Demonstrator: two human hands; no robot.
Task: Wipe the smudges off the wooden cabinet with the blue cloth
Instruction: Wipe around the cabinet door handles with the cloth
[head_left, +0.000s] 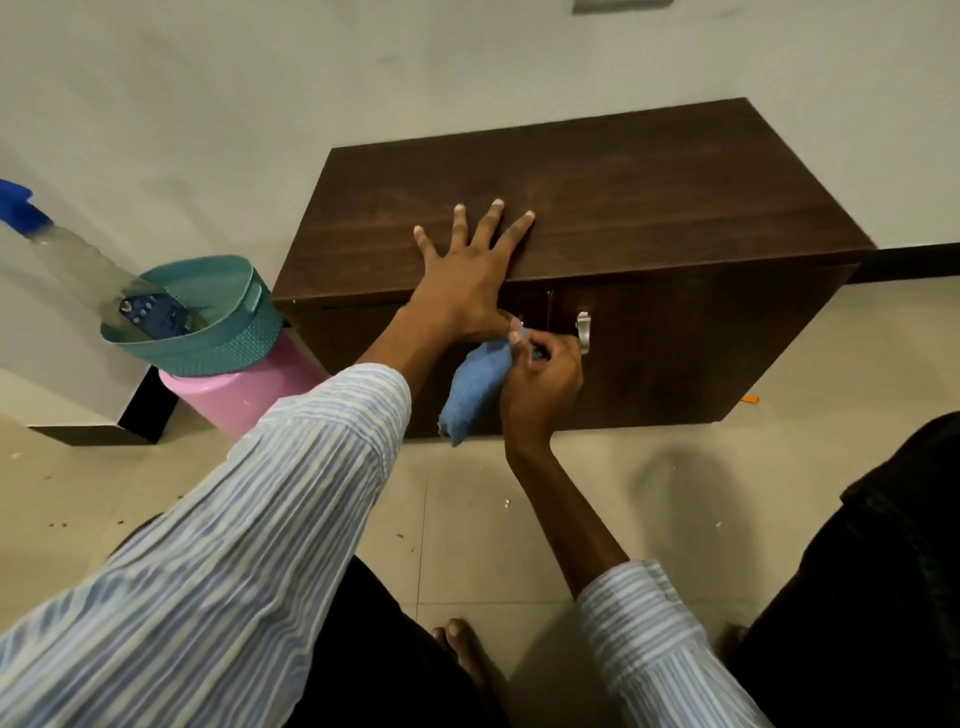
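So the person's crouched in front of a low dark cabinet (597, 208) pushed up against the wall. Left hand (467, 265) is flat on the top near the front edge, fingers spread wide, holding nothing. Just below it and a bit to its right, the right hand (540, 379) is pressed up against the cabinet front with its fingers bunched tight around a blue cloth (475, 389). Most of the cloth hangs down off the left side of that hand, against the door. A metal handle (583, 330) sits right beside the right hand's knuckles, nearly touching. Well off to the left of both hands there's a teal basket (228, 332) on top of a pink bin (244, 400), and a spray bottle (62, 244) leaning in it.
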